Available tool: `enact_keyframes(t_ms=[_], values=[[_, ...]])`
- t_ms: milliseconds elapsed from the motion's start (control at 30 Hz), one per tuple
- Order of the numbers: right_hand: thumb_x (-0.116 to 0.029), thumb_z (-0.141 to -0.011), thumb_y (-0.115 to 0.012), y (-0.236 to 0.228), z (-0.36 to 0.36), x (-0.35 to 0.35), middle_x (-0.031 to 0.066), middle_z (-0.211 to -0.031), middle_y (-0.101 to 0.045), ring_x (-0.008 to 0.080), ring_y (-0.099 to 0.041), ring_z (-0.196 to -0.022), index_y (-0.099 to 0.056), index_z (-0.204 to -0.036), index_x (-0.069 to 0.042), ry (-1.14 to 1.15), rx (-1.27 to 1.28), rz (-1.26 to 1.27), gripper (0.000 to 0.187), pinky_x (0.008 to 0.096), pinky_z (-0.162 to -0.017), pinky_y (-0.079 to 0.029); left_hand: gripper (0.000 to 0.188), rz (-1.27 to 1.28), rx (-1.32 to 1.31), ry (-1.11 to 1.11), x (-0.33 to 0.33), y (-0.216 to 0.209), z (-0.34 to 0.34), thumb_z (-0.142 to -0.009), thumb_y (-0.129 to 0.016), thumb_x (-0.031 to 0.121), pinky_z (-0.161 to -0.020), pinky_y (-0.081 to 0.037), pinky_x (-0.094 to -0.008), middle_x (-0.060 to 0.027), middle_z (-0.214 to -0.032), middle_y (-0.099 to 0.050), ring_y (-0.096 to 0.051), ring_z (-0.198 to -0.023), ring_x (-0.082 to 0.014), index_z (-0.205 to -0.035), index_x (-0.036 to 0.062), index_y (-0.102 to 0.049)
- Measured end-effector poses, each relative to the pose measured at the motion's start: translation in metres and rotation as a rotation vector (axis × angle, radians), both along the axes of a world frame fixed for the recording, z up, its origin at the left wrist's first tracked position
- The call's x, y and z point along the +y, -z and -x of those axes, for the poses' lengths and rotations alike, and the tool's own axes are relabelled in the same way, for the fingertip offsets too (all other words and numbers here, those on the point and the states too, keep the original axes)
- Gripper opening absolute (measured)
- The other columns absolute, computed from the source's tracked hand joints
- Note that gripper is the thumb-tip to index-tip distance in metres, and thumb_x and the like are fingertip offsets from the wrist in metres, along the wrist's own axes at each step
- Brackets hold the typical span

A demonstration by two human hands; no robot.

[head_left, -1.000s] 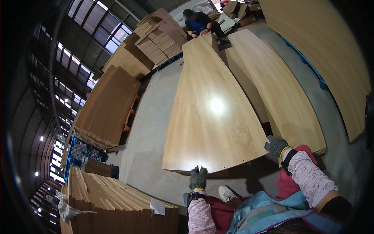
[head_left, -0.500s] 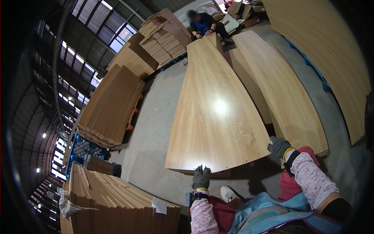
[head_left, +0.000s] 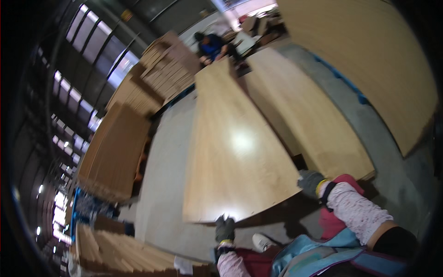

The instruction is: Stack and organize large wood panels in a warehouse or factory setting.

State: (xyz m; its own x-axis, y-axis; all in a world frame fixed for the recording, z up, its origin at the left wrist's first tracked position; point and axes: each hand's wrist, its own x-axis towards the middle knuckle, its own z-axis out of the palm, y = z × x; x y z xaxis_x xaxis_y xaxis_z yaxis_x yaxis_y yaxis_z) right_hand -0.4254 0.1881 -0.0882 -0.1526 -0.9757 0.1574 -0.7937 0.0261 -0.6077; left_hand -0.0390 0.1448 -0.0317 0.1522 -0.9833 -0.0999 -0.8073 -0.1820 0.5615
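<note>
A long light wood-grain board (head_left: 235, 171) stretches away from me, with a bright reflection on its top. My left hand (head_left: 225, 229), in a dark grey glove, holds its near edge towards the left corner. At the near right corner my right hand (head_left: 311, 183), gloved the same way, has its fingers closed on the edge. The undersides of both grips are hidden. Just right of this board lies a second wood-grain panel (head_left: 314, 111), which neither hand touches. Motion blur softens the picture.
At the board's far end a person (head_left: 212, 48) in dark and blue clothes crouches, hands near it. Stacked brown panels (head_left: 115, 152) stand at left, and more boards (head_left: 138, 251) lie at lower left. A large panel stack (head_left: 369, 60) on a blue pallet (head_left: 339, 76) flanks the right.
The whole view has swung, shifting the scene left and, on the near left, downward. Both my hands stay on the board's near edge. What showed beneath that edge is now out of sight.
</note>
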Motion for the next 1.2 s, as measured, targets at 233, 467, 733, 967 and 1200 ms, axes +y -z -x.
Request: enact_keyframes(t_ms=[233,467,733,967,1200], values=[[-0.036,-0.074,-0.058,-0.022,-0.014,-0.005,0.0212,-0.084,-0.063,0.0395,-0.06,-0.08,-0.06,-0.09,-0.005,-0.01,-0.111,-0.147,0.034,0.0485,-0.072,-0.046,0.06,-0.065,0.028,0.194,-0.003,0.018,-0.029,-0.084,-0.047,0.04,-0.098,-0.034,-0.0391,-0.0252,-0.127,-0.046,-0.044,-0.116,-0.038,-0.127,-0.0021,-0.046],[-0.028,-0.074,-0.056,-0.036,-0.029,0.002,0.0189,-0.086,-0.064,0.0367,-0.062,-0.078,-0.061,-0.089,-0.004,0.086,-0.083,-0.212,0.029,0.0458,-0.071,-0.049,0.056,-0.008,-0.129,0.211,-0.01,0.019,-0.033,-0.085,-0.046,0.039,-0.095,-0.037,-0.0398,-0.0257,-0.123,-0.048,-0.047,-0.111,-0.0373,-0.123,-0.0029,-0.049],[-0.023,-0.076,-0.05,-0.034,-0.038,0.041,0.0168,-0.091,-0.065,0.0298,-0.064,-0.086,-0.063,-0.096,-0.009,0.082,-0.086,-0.193,0.028,0.0438,-0.076,-0.05,0.06,-0.376,-0.208,0.221,0.021,-0.088,0.058,-0.082,-0.051,0.045,-0.074,-0.046,-0.0356,-0.0189,-0.099,-0.063,-0.061,-0.082,-0.0241,-0.124,0.0026,-0.05],[-0.028,-0.077,-0.05,-0.012,-0.035,0.061,0.0123,-0.081,-0.066,0.0297,-0.064,-0.075,-0.064,-0.078,-0.011,-0.047,-0.053,-0.153,0.022,0.0437,-0.068,-0.051,0.059,-0.34,-0.288,0.543,0.013,-0.079,0.08,-0.083,-0.05,0.044,-0.077,-0.045,-0.0361,-0.0197,-0.102,-0.061,-0.059,-0.086,-0.0256,-0.125,0.0019,-0.05],[-0.024,-0.076,-0.049,-0.048,-0.021,0.077,0.0131,-0.081,-0.067,0.0298,-0.065,-0.077,-0.066,-0.08,-0.006,-0.121,-0.073,-0.136,0.026,0.0443,-0.067,-0.052,0.058,-0.243,-0.37,0.742,0.017,-0.079,0.123,-0.083,-0.049,0.042,-0.08,-0.044,-0.0367,-0.0205,-0.106,-0.059,-0.057,-0.091,-0.0272,-0.125,0.0011,-0.049]])
